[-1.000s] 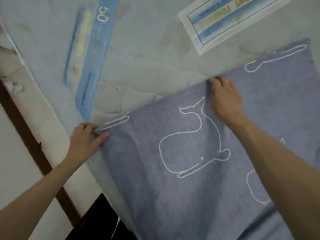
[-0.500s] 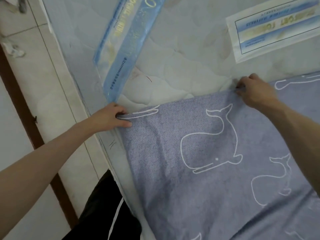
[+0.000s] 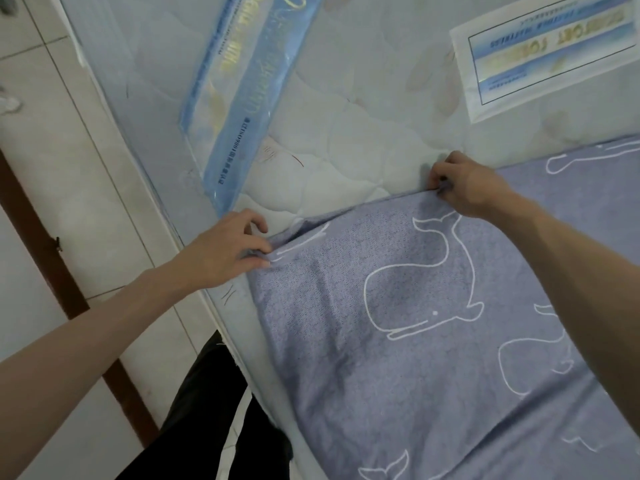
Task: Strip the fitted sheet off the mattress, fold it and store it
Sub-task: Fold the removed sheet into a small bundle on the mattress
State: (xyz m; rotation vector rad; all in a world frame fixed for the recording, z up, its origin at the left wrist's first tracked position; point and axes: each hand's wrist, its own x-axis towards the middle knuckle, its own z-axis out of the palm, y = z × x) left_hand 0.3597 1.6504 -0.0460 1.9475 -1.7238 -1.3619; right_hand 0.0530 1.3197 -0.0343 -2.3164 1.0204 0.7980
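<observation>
A blue-grey sheet (image 3: pixel 408 368) with white whale outlines lies folded on the bare quilted mattress (image 3: pixel 363 109). Its far edge runs across the middle of the view. My left hand (image 3: pixel 228 251) pinches the sheet's far left corner near the mattress's left side. My right hand (image 3: pixel 467 185) grips the same far edge further right, fingers curled round a bunch of cloth. The near part of the sheet hangs towards me over the mattress edge.
A blue plastic label strip (image 3: pixel 249 84) and a white printed label (image 3: pixel 547 50) lie on the mattress beyond the sheet. Left of the mattress is pale tiled floor (image 3: pixel 86 188) with a dark brown strip (image 3: pixel 52 258). My dark trousers (image 3: pixel 214 410) show below.
Both hands have kept hold of the sheet's far edge and the edge now sits lower in view. The camera has shifted, showing more mattress beyond. The cloth bunches more at each hand.
</observation>
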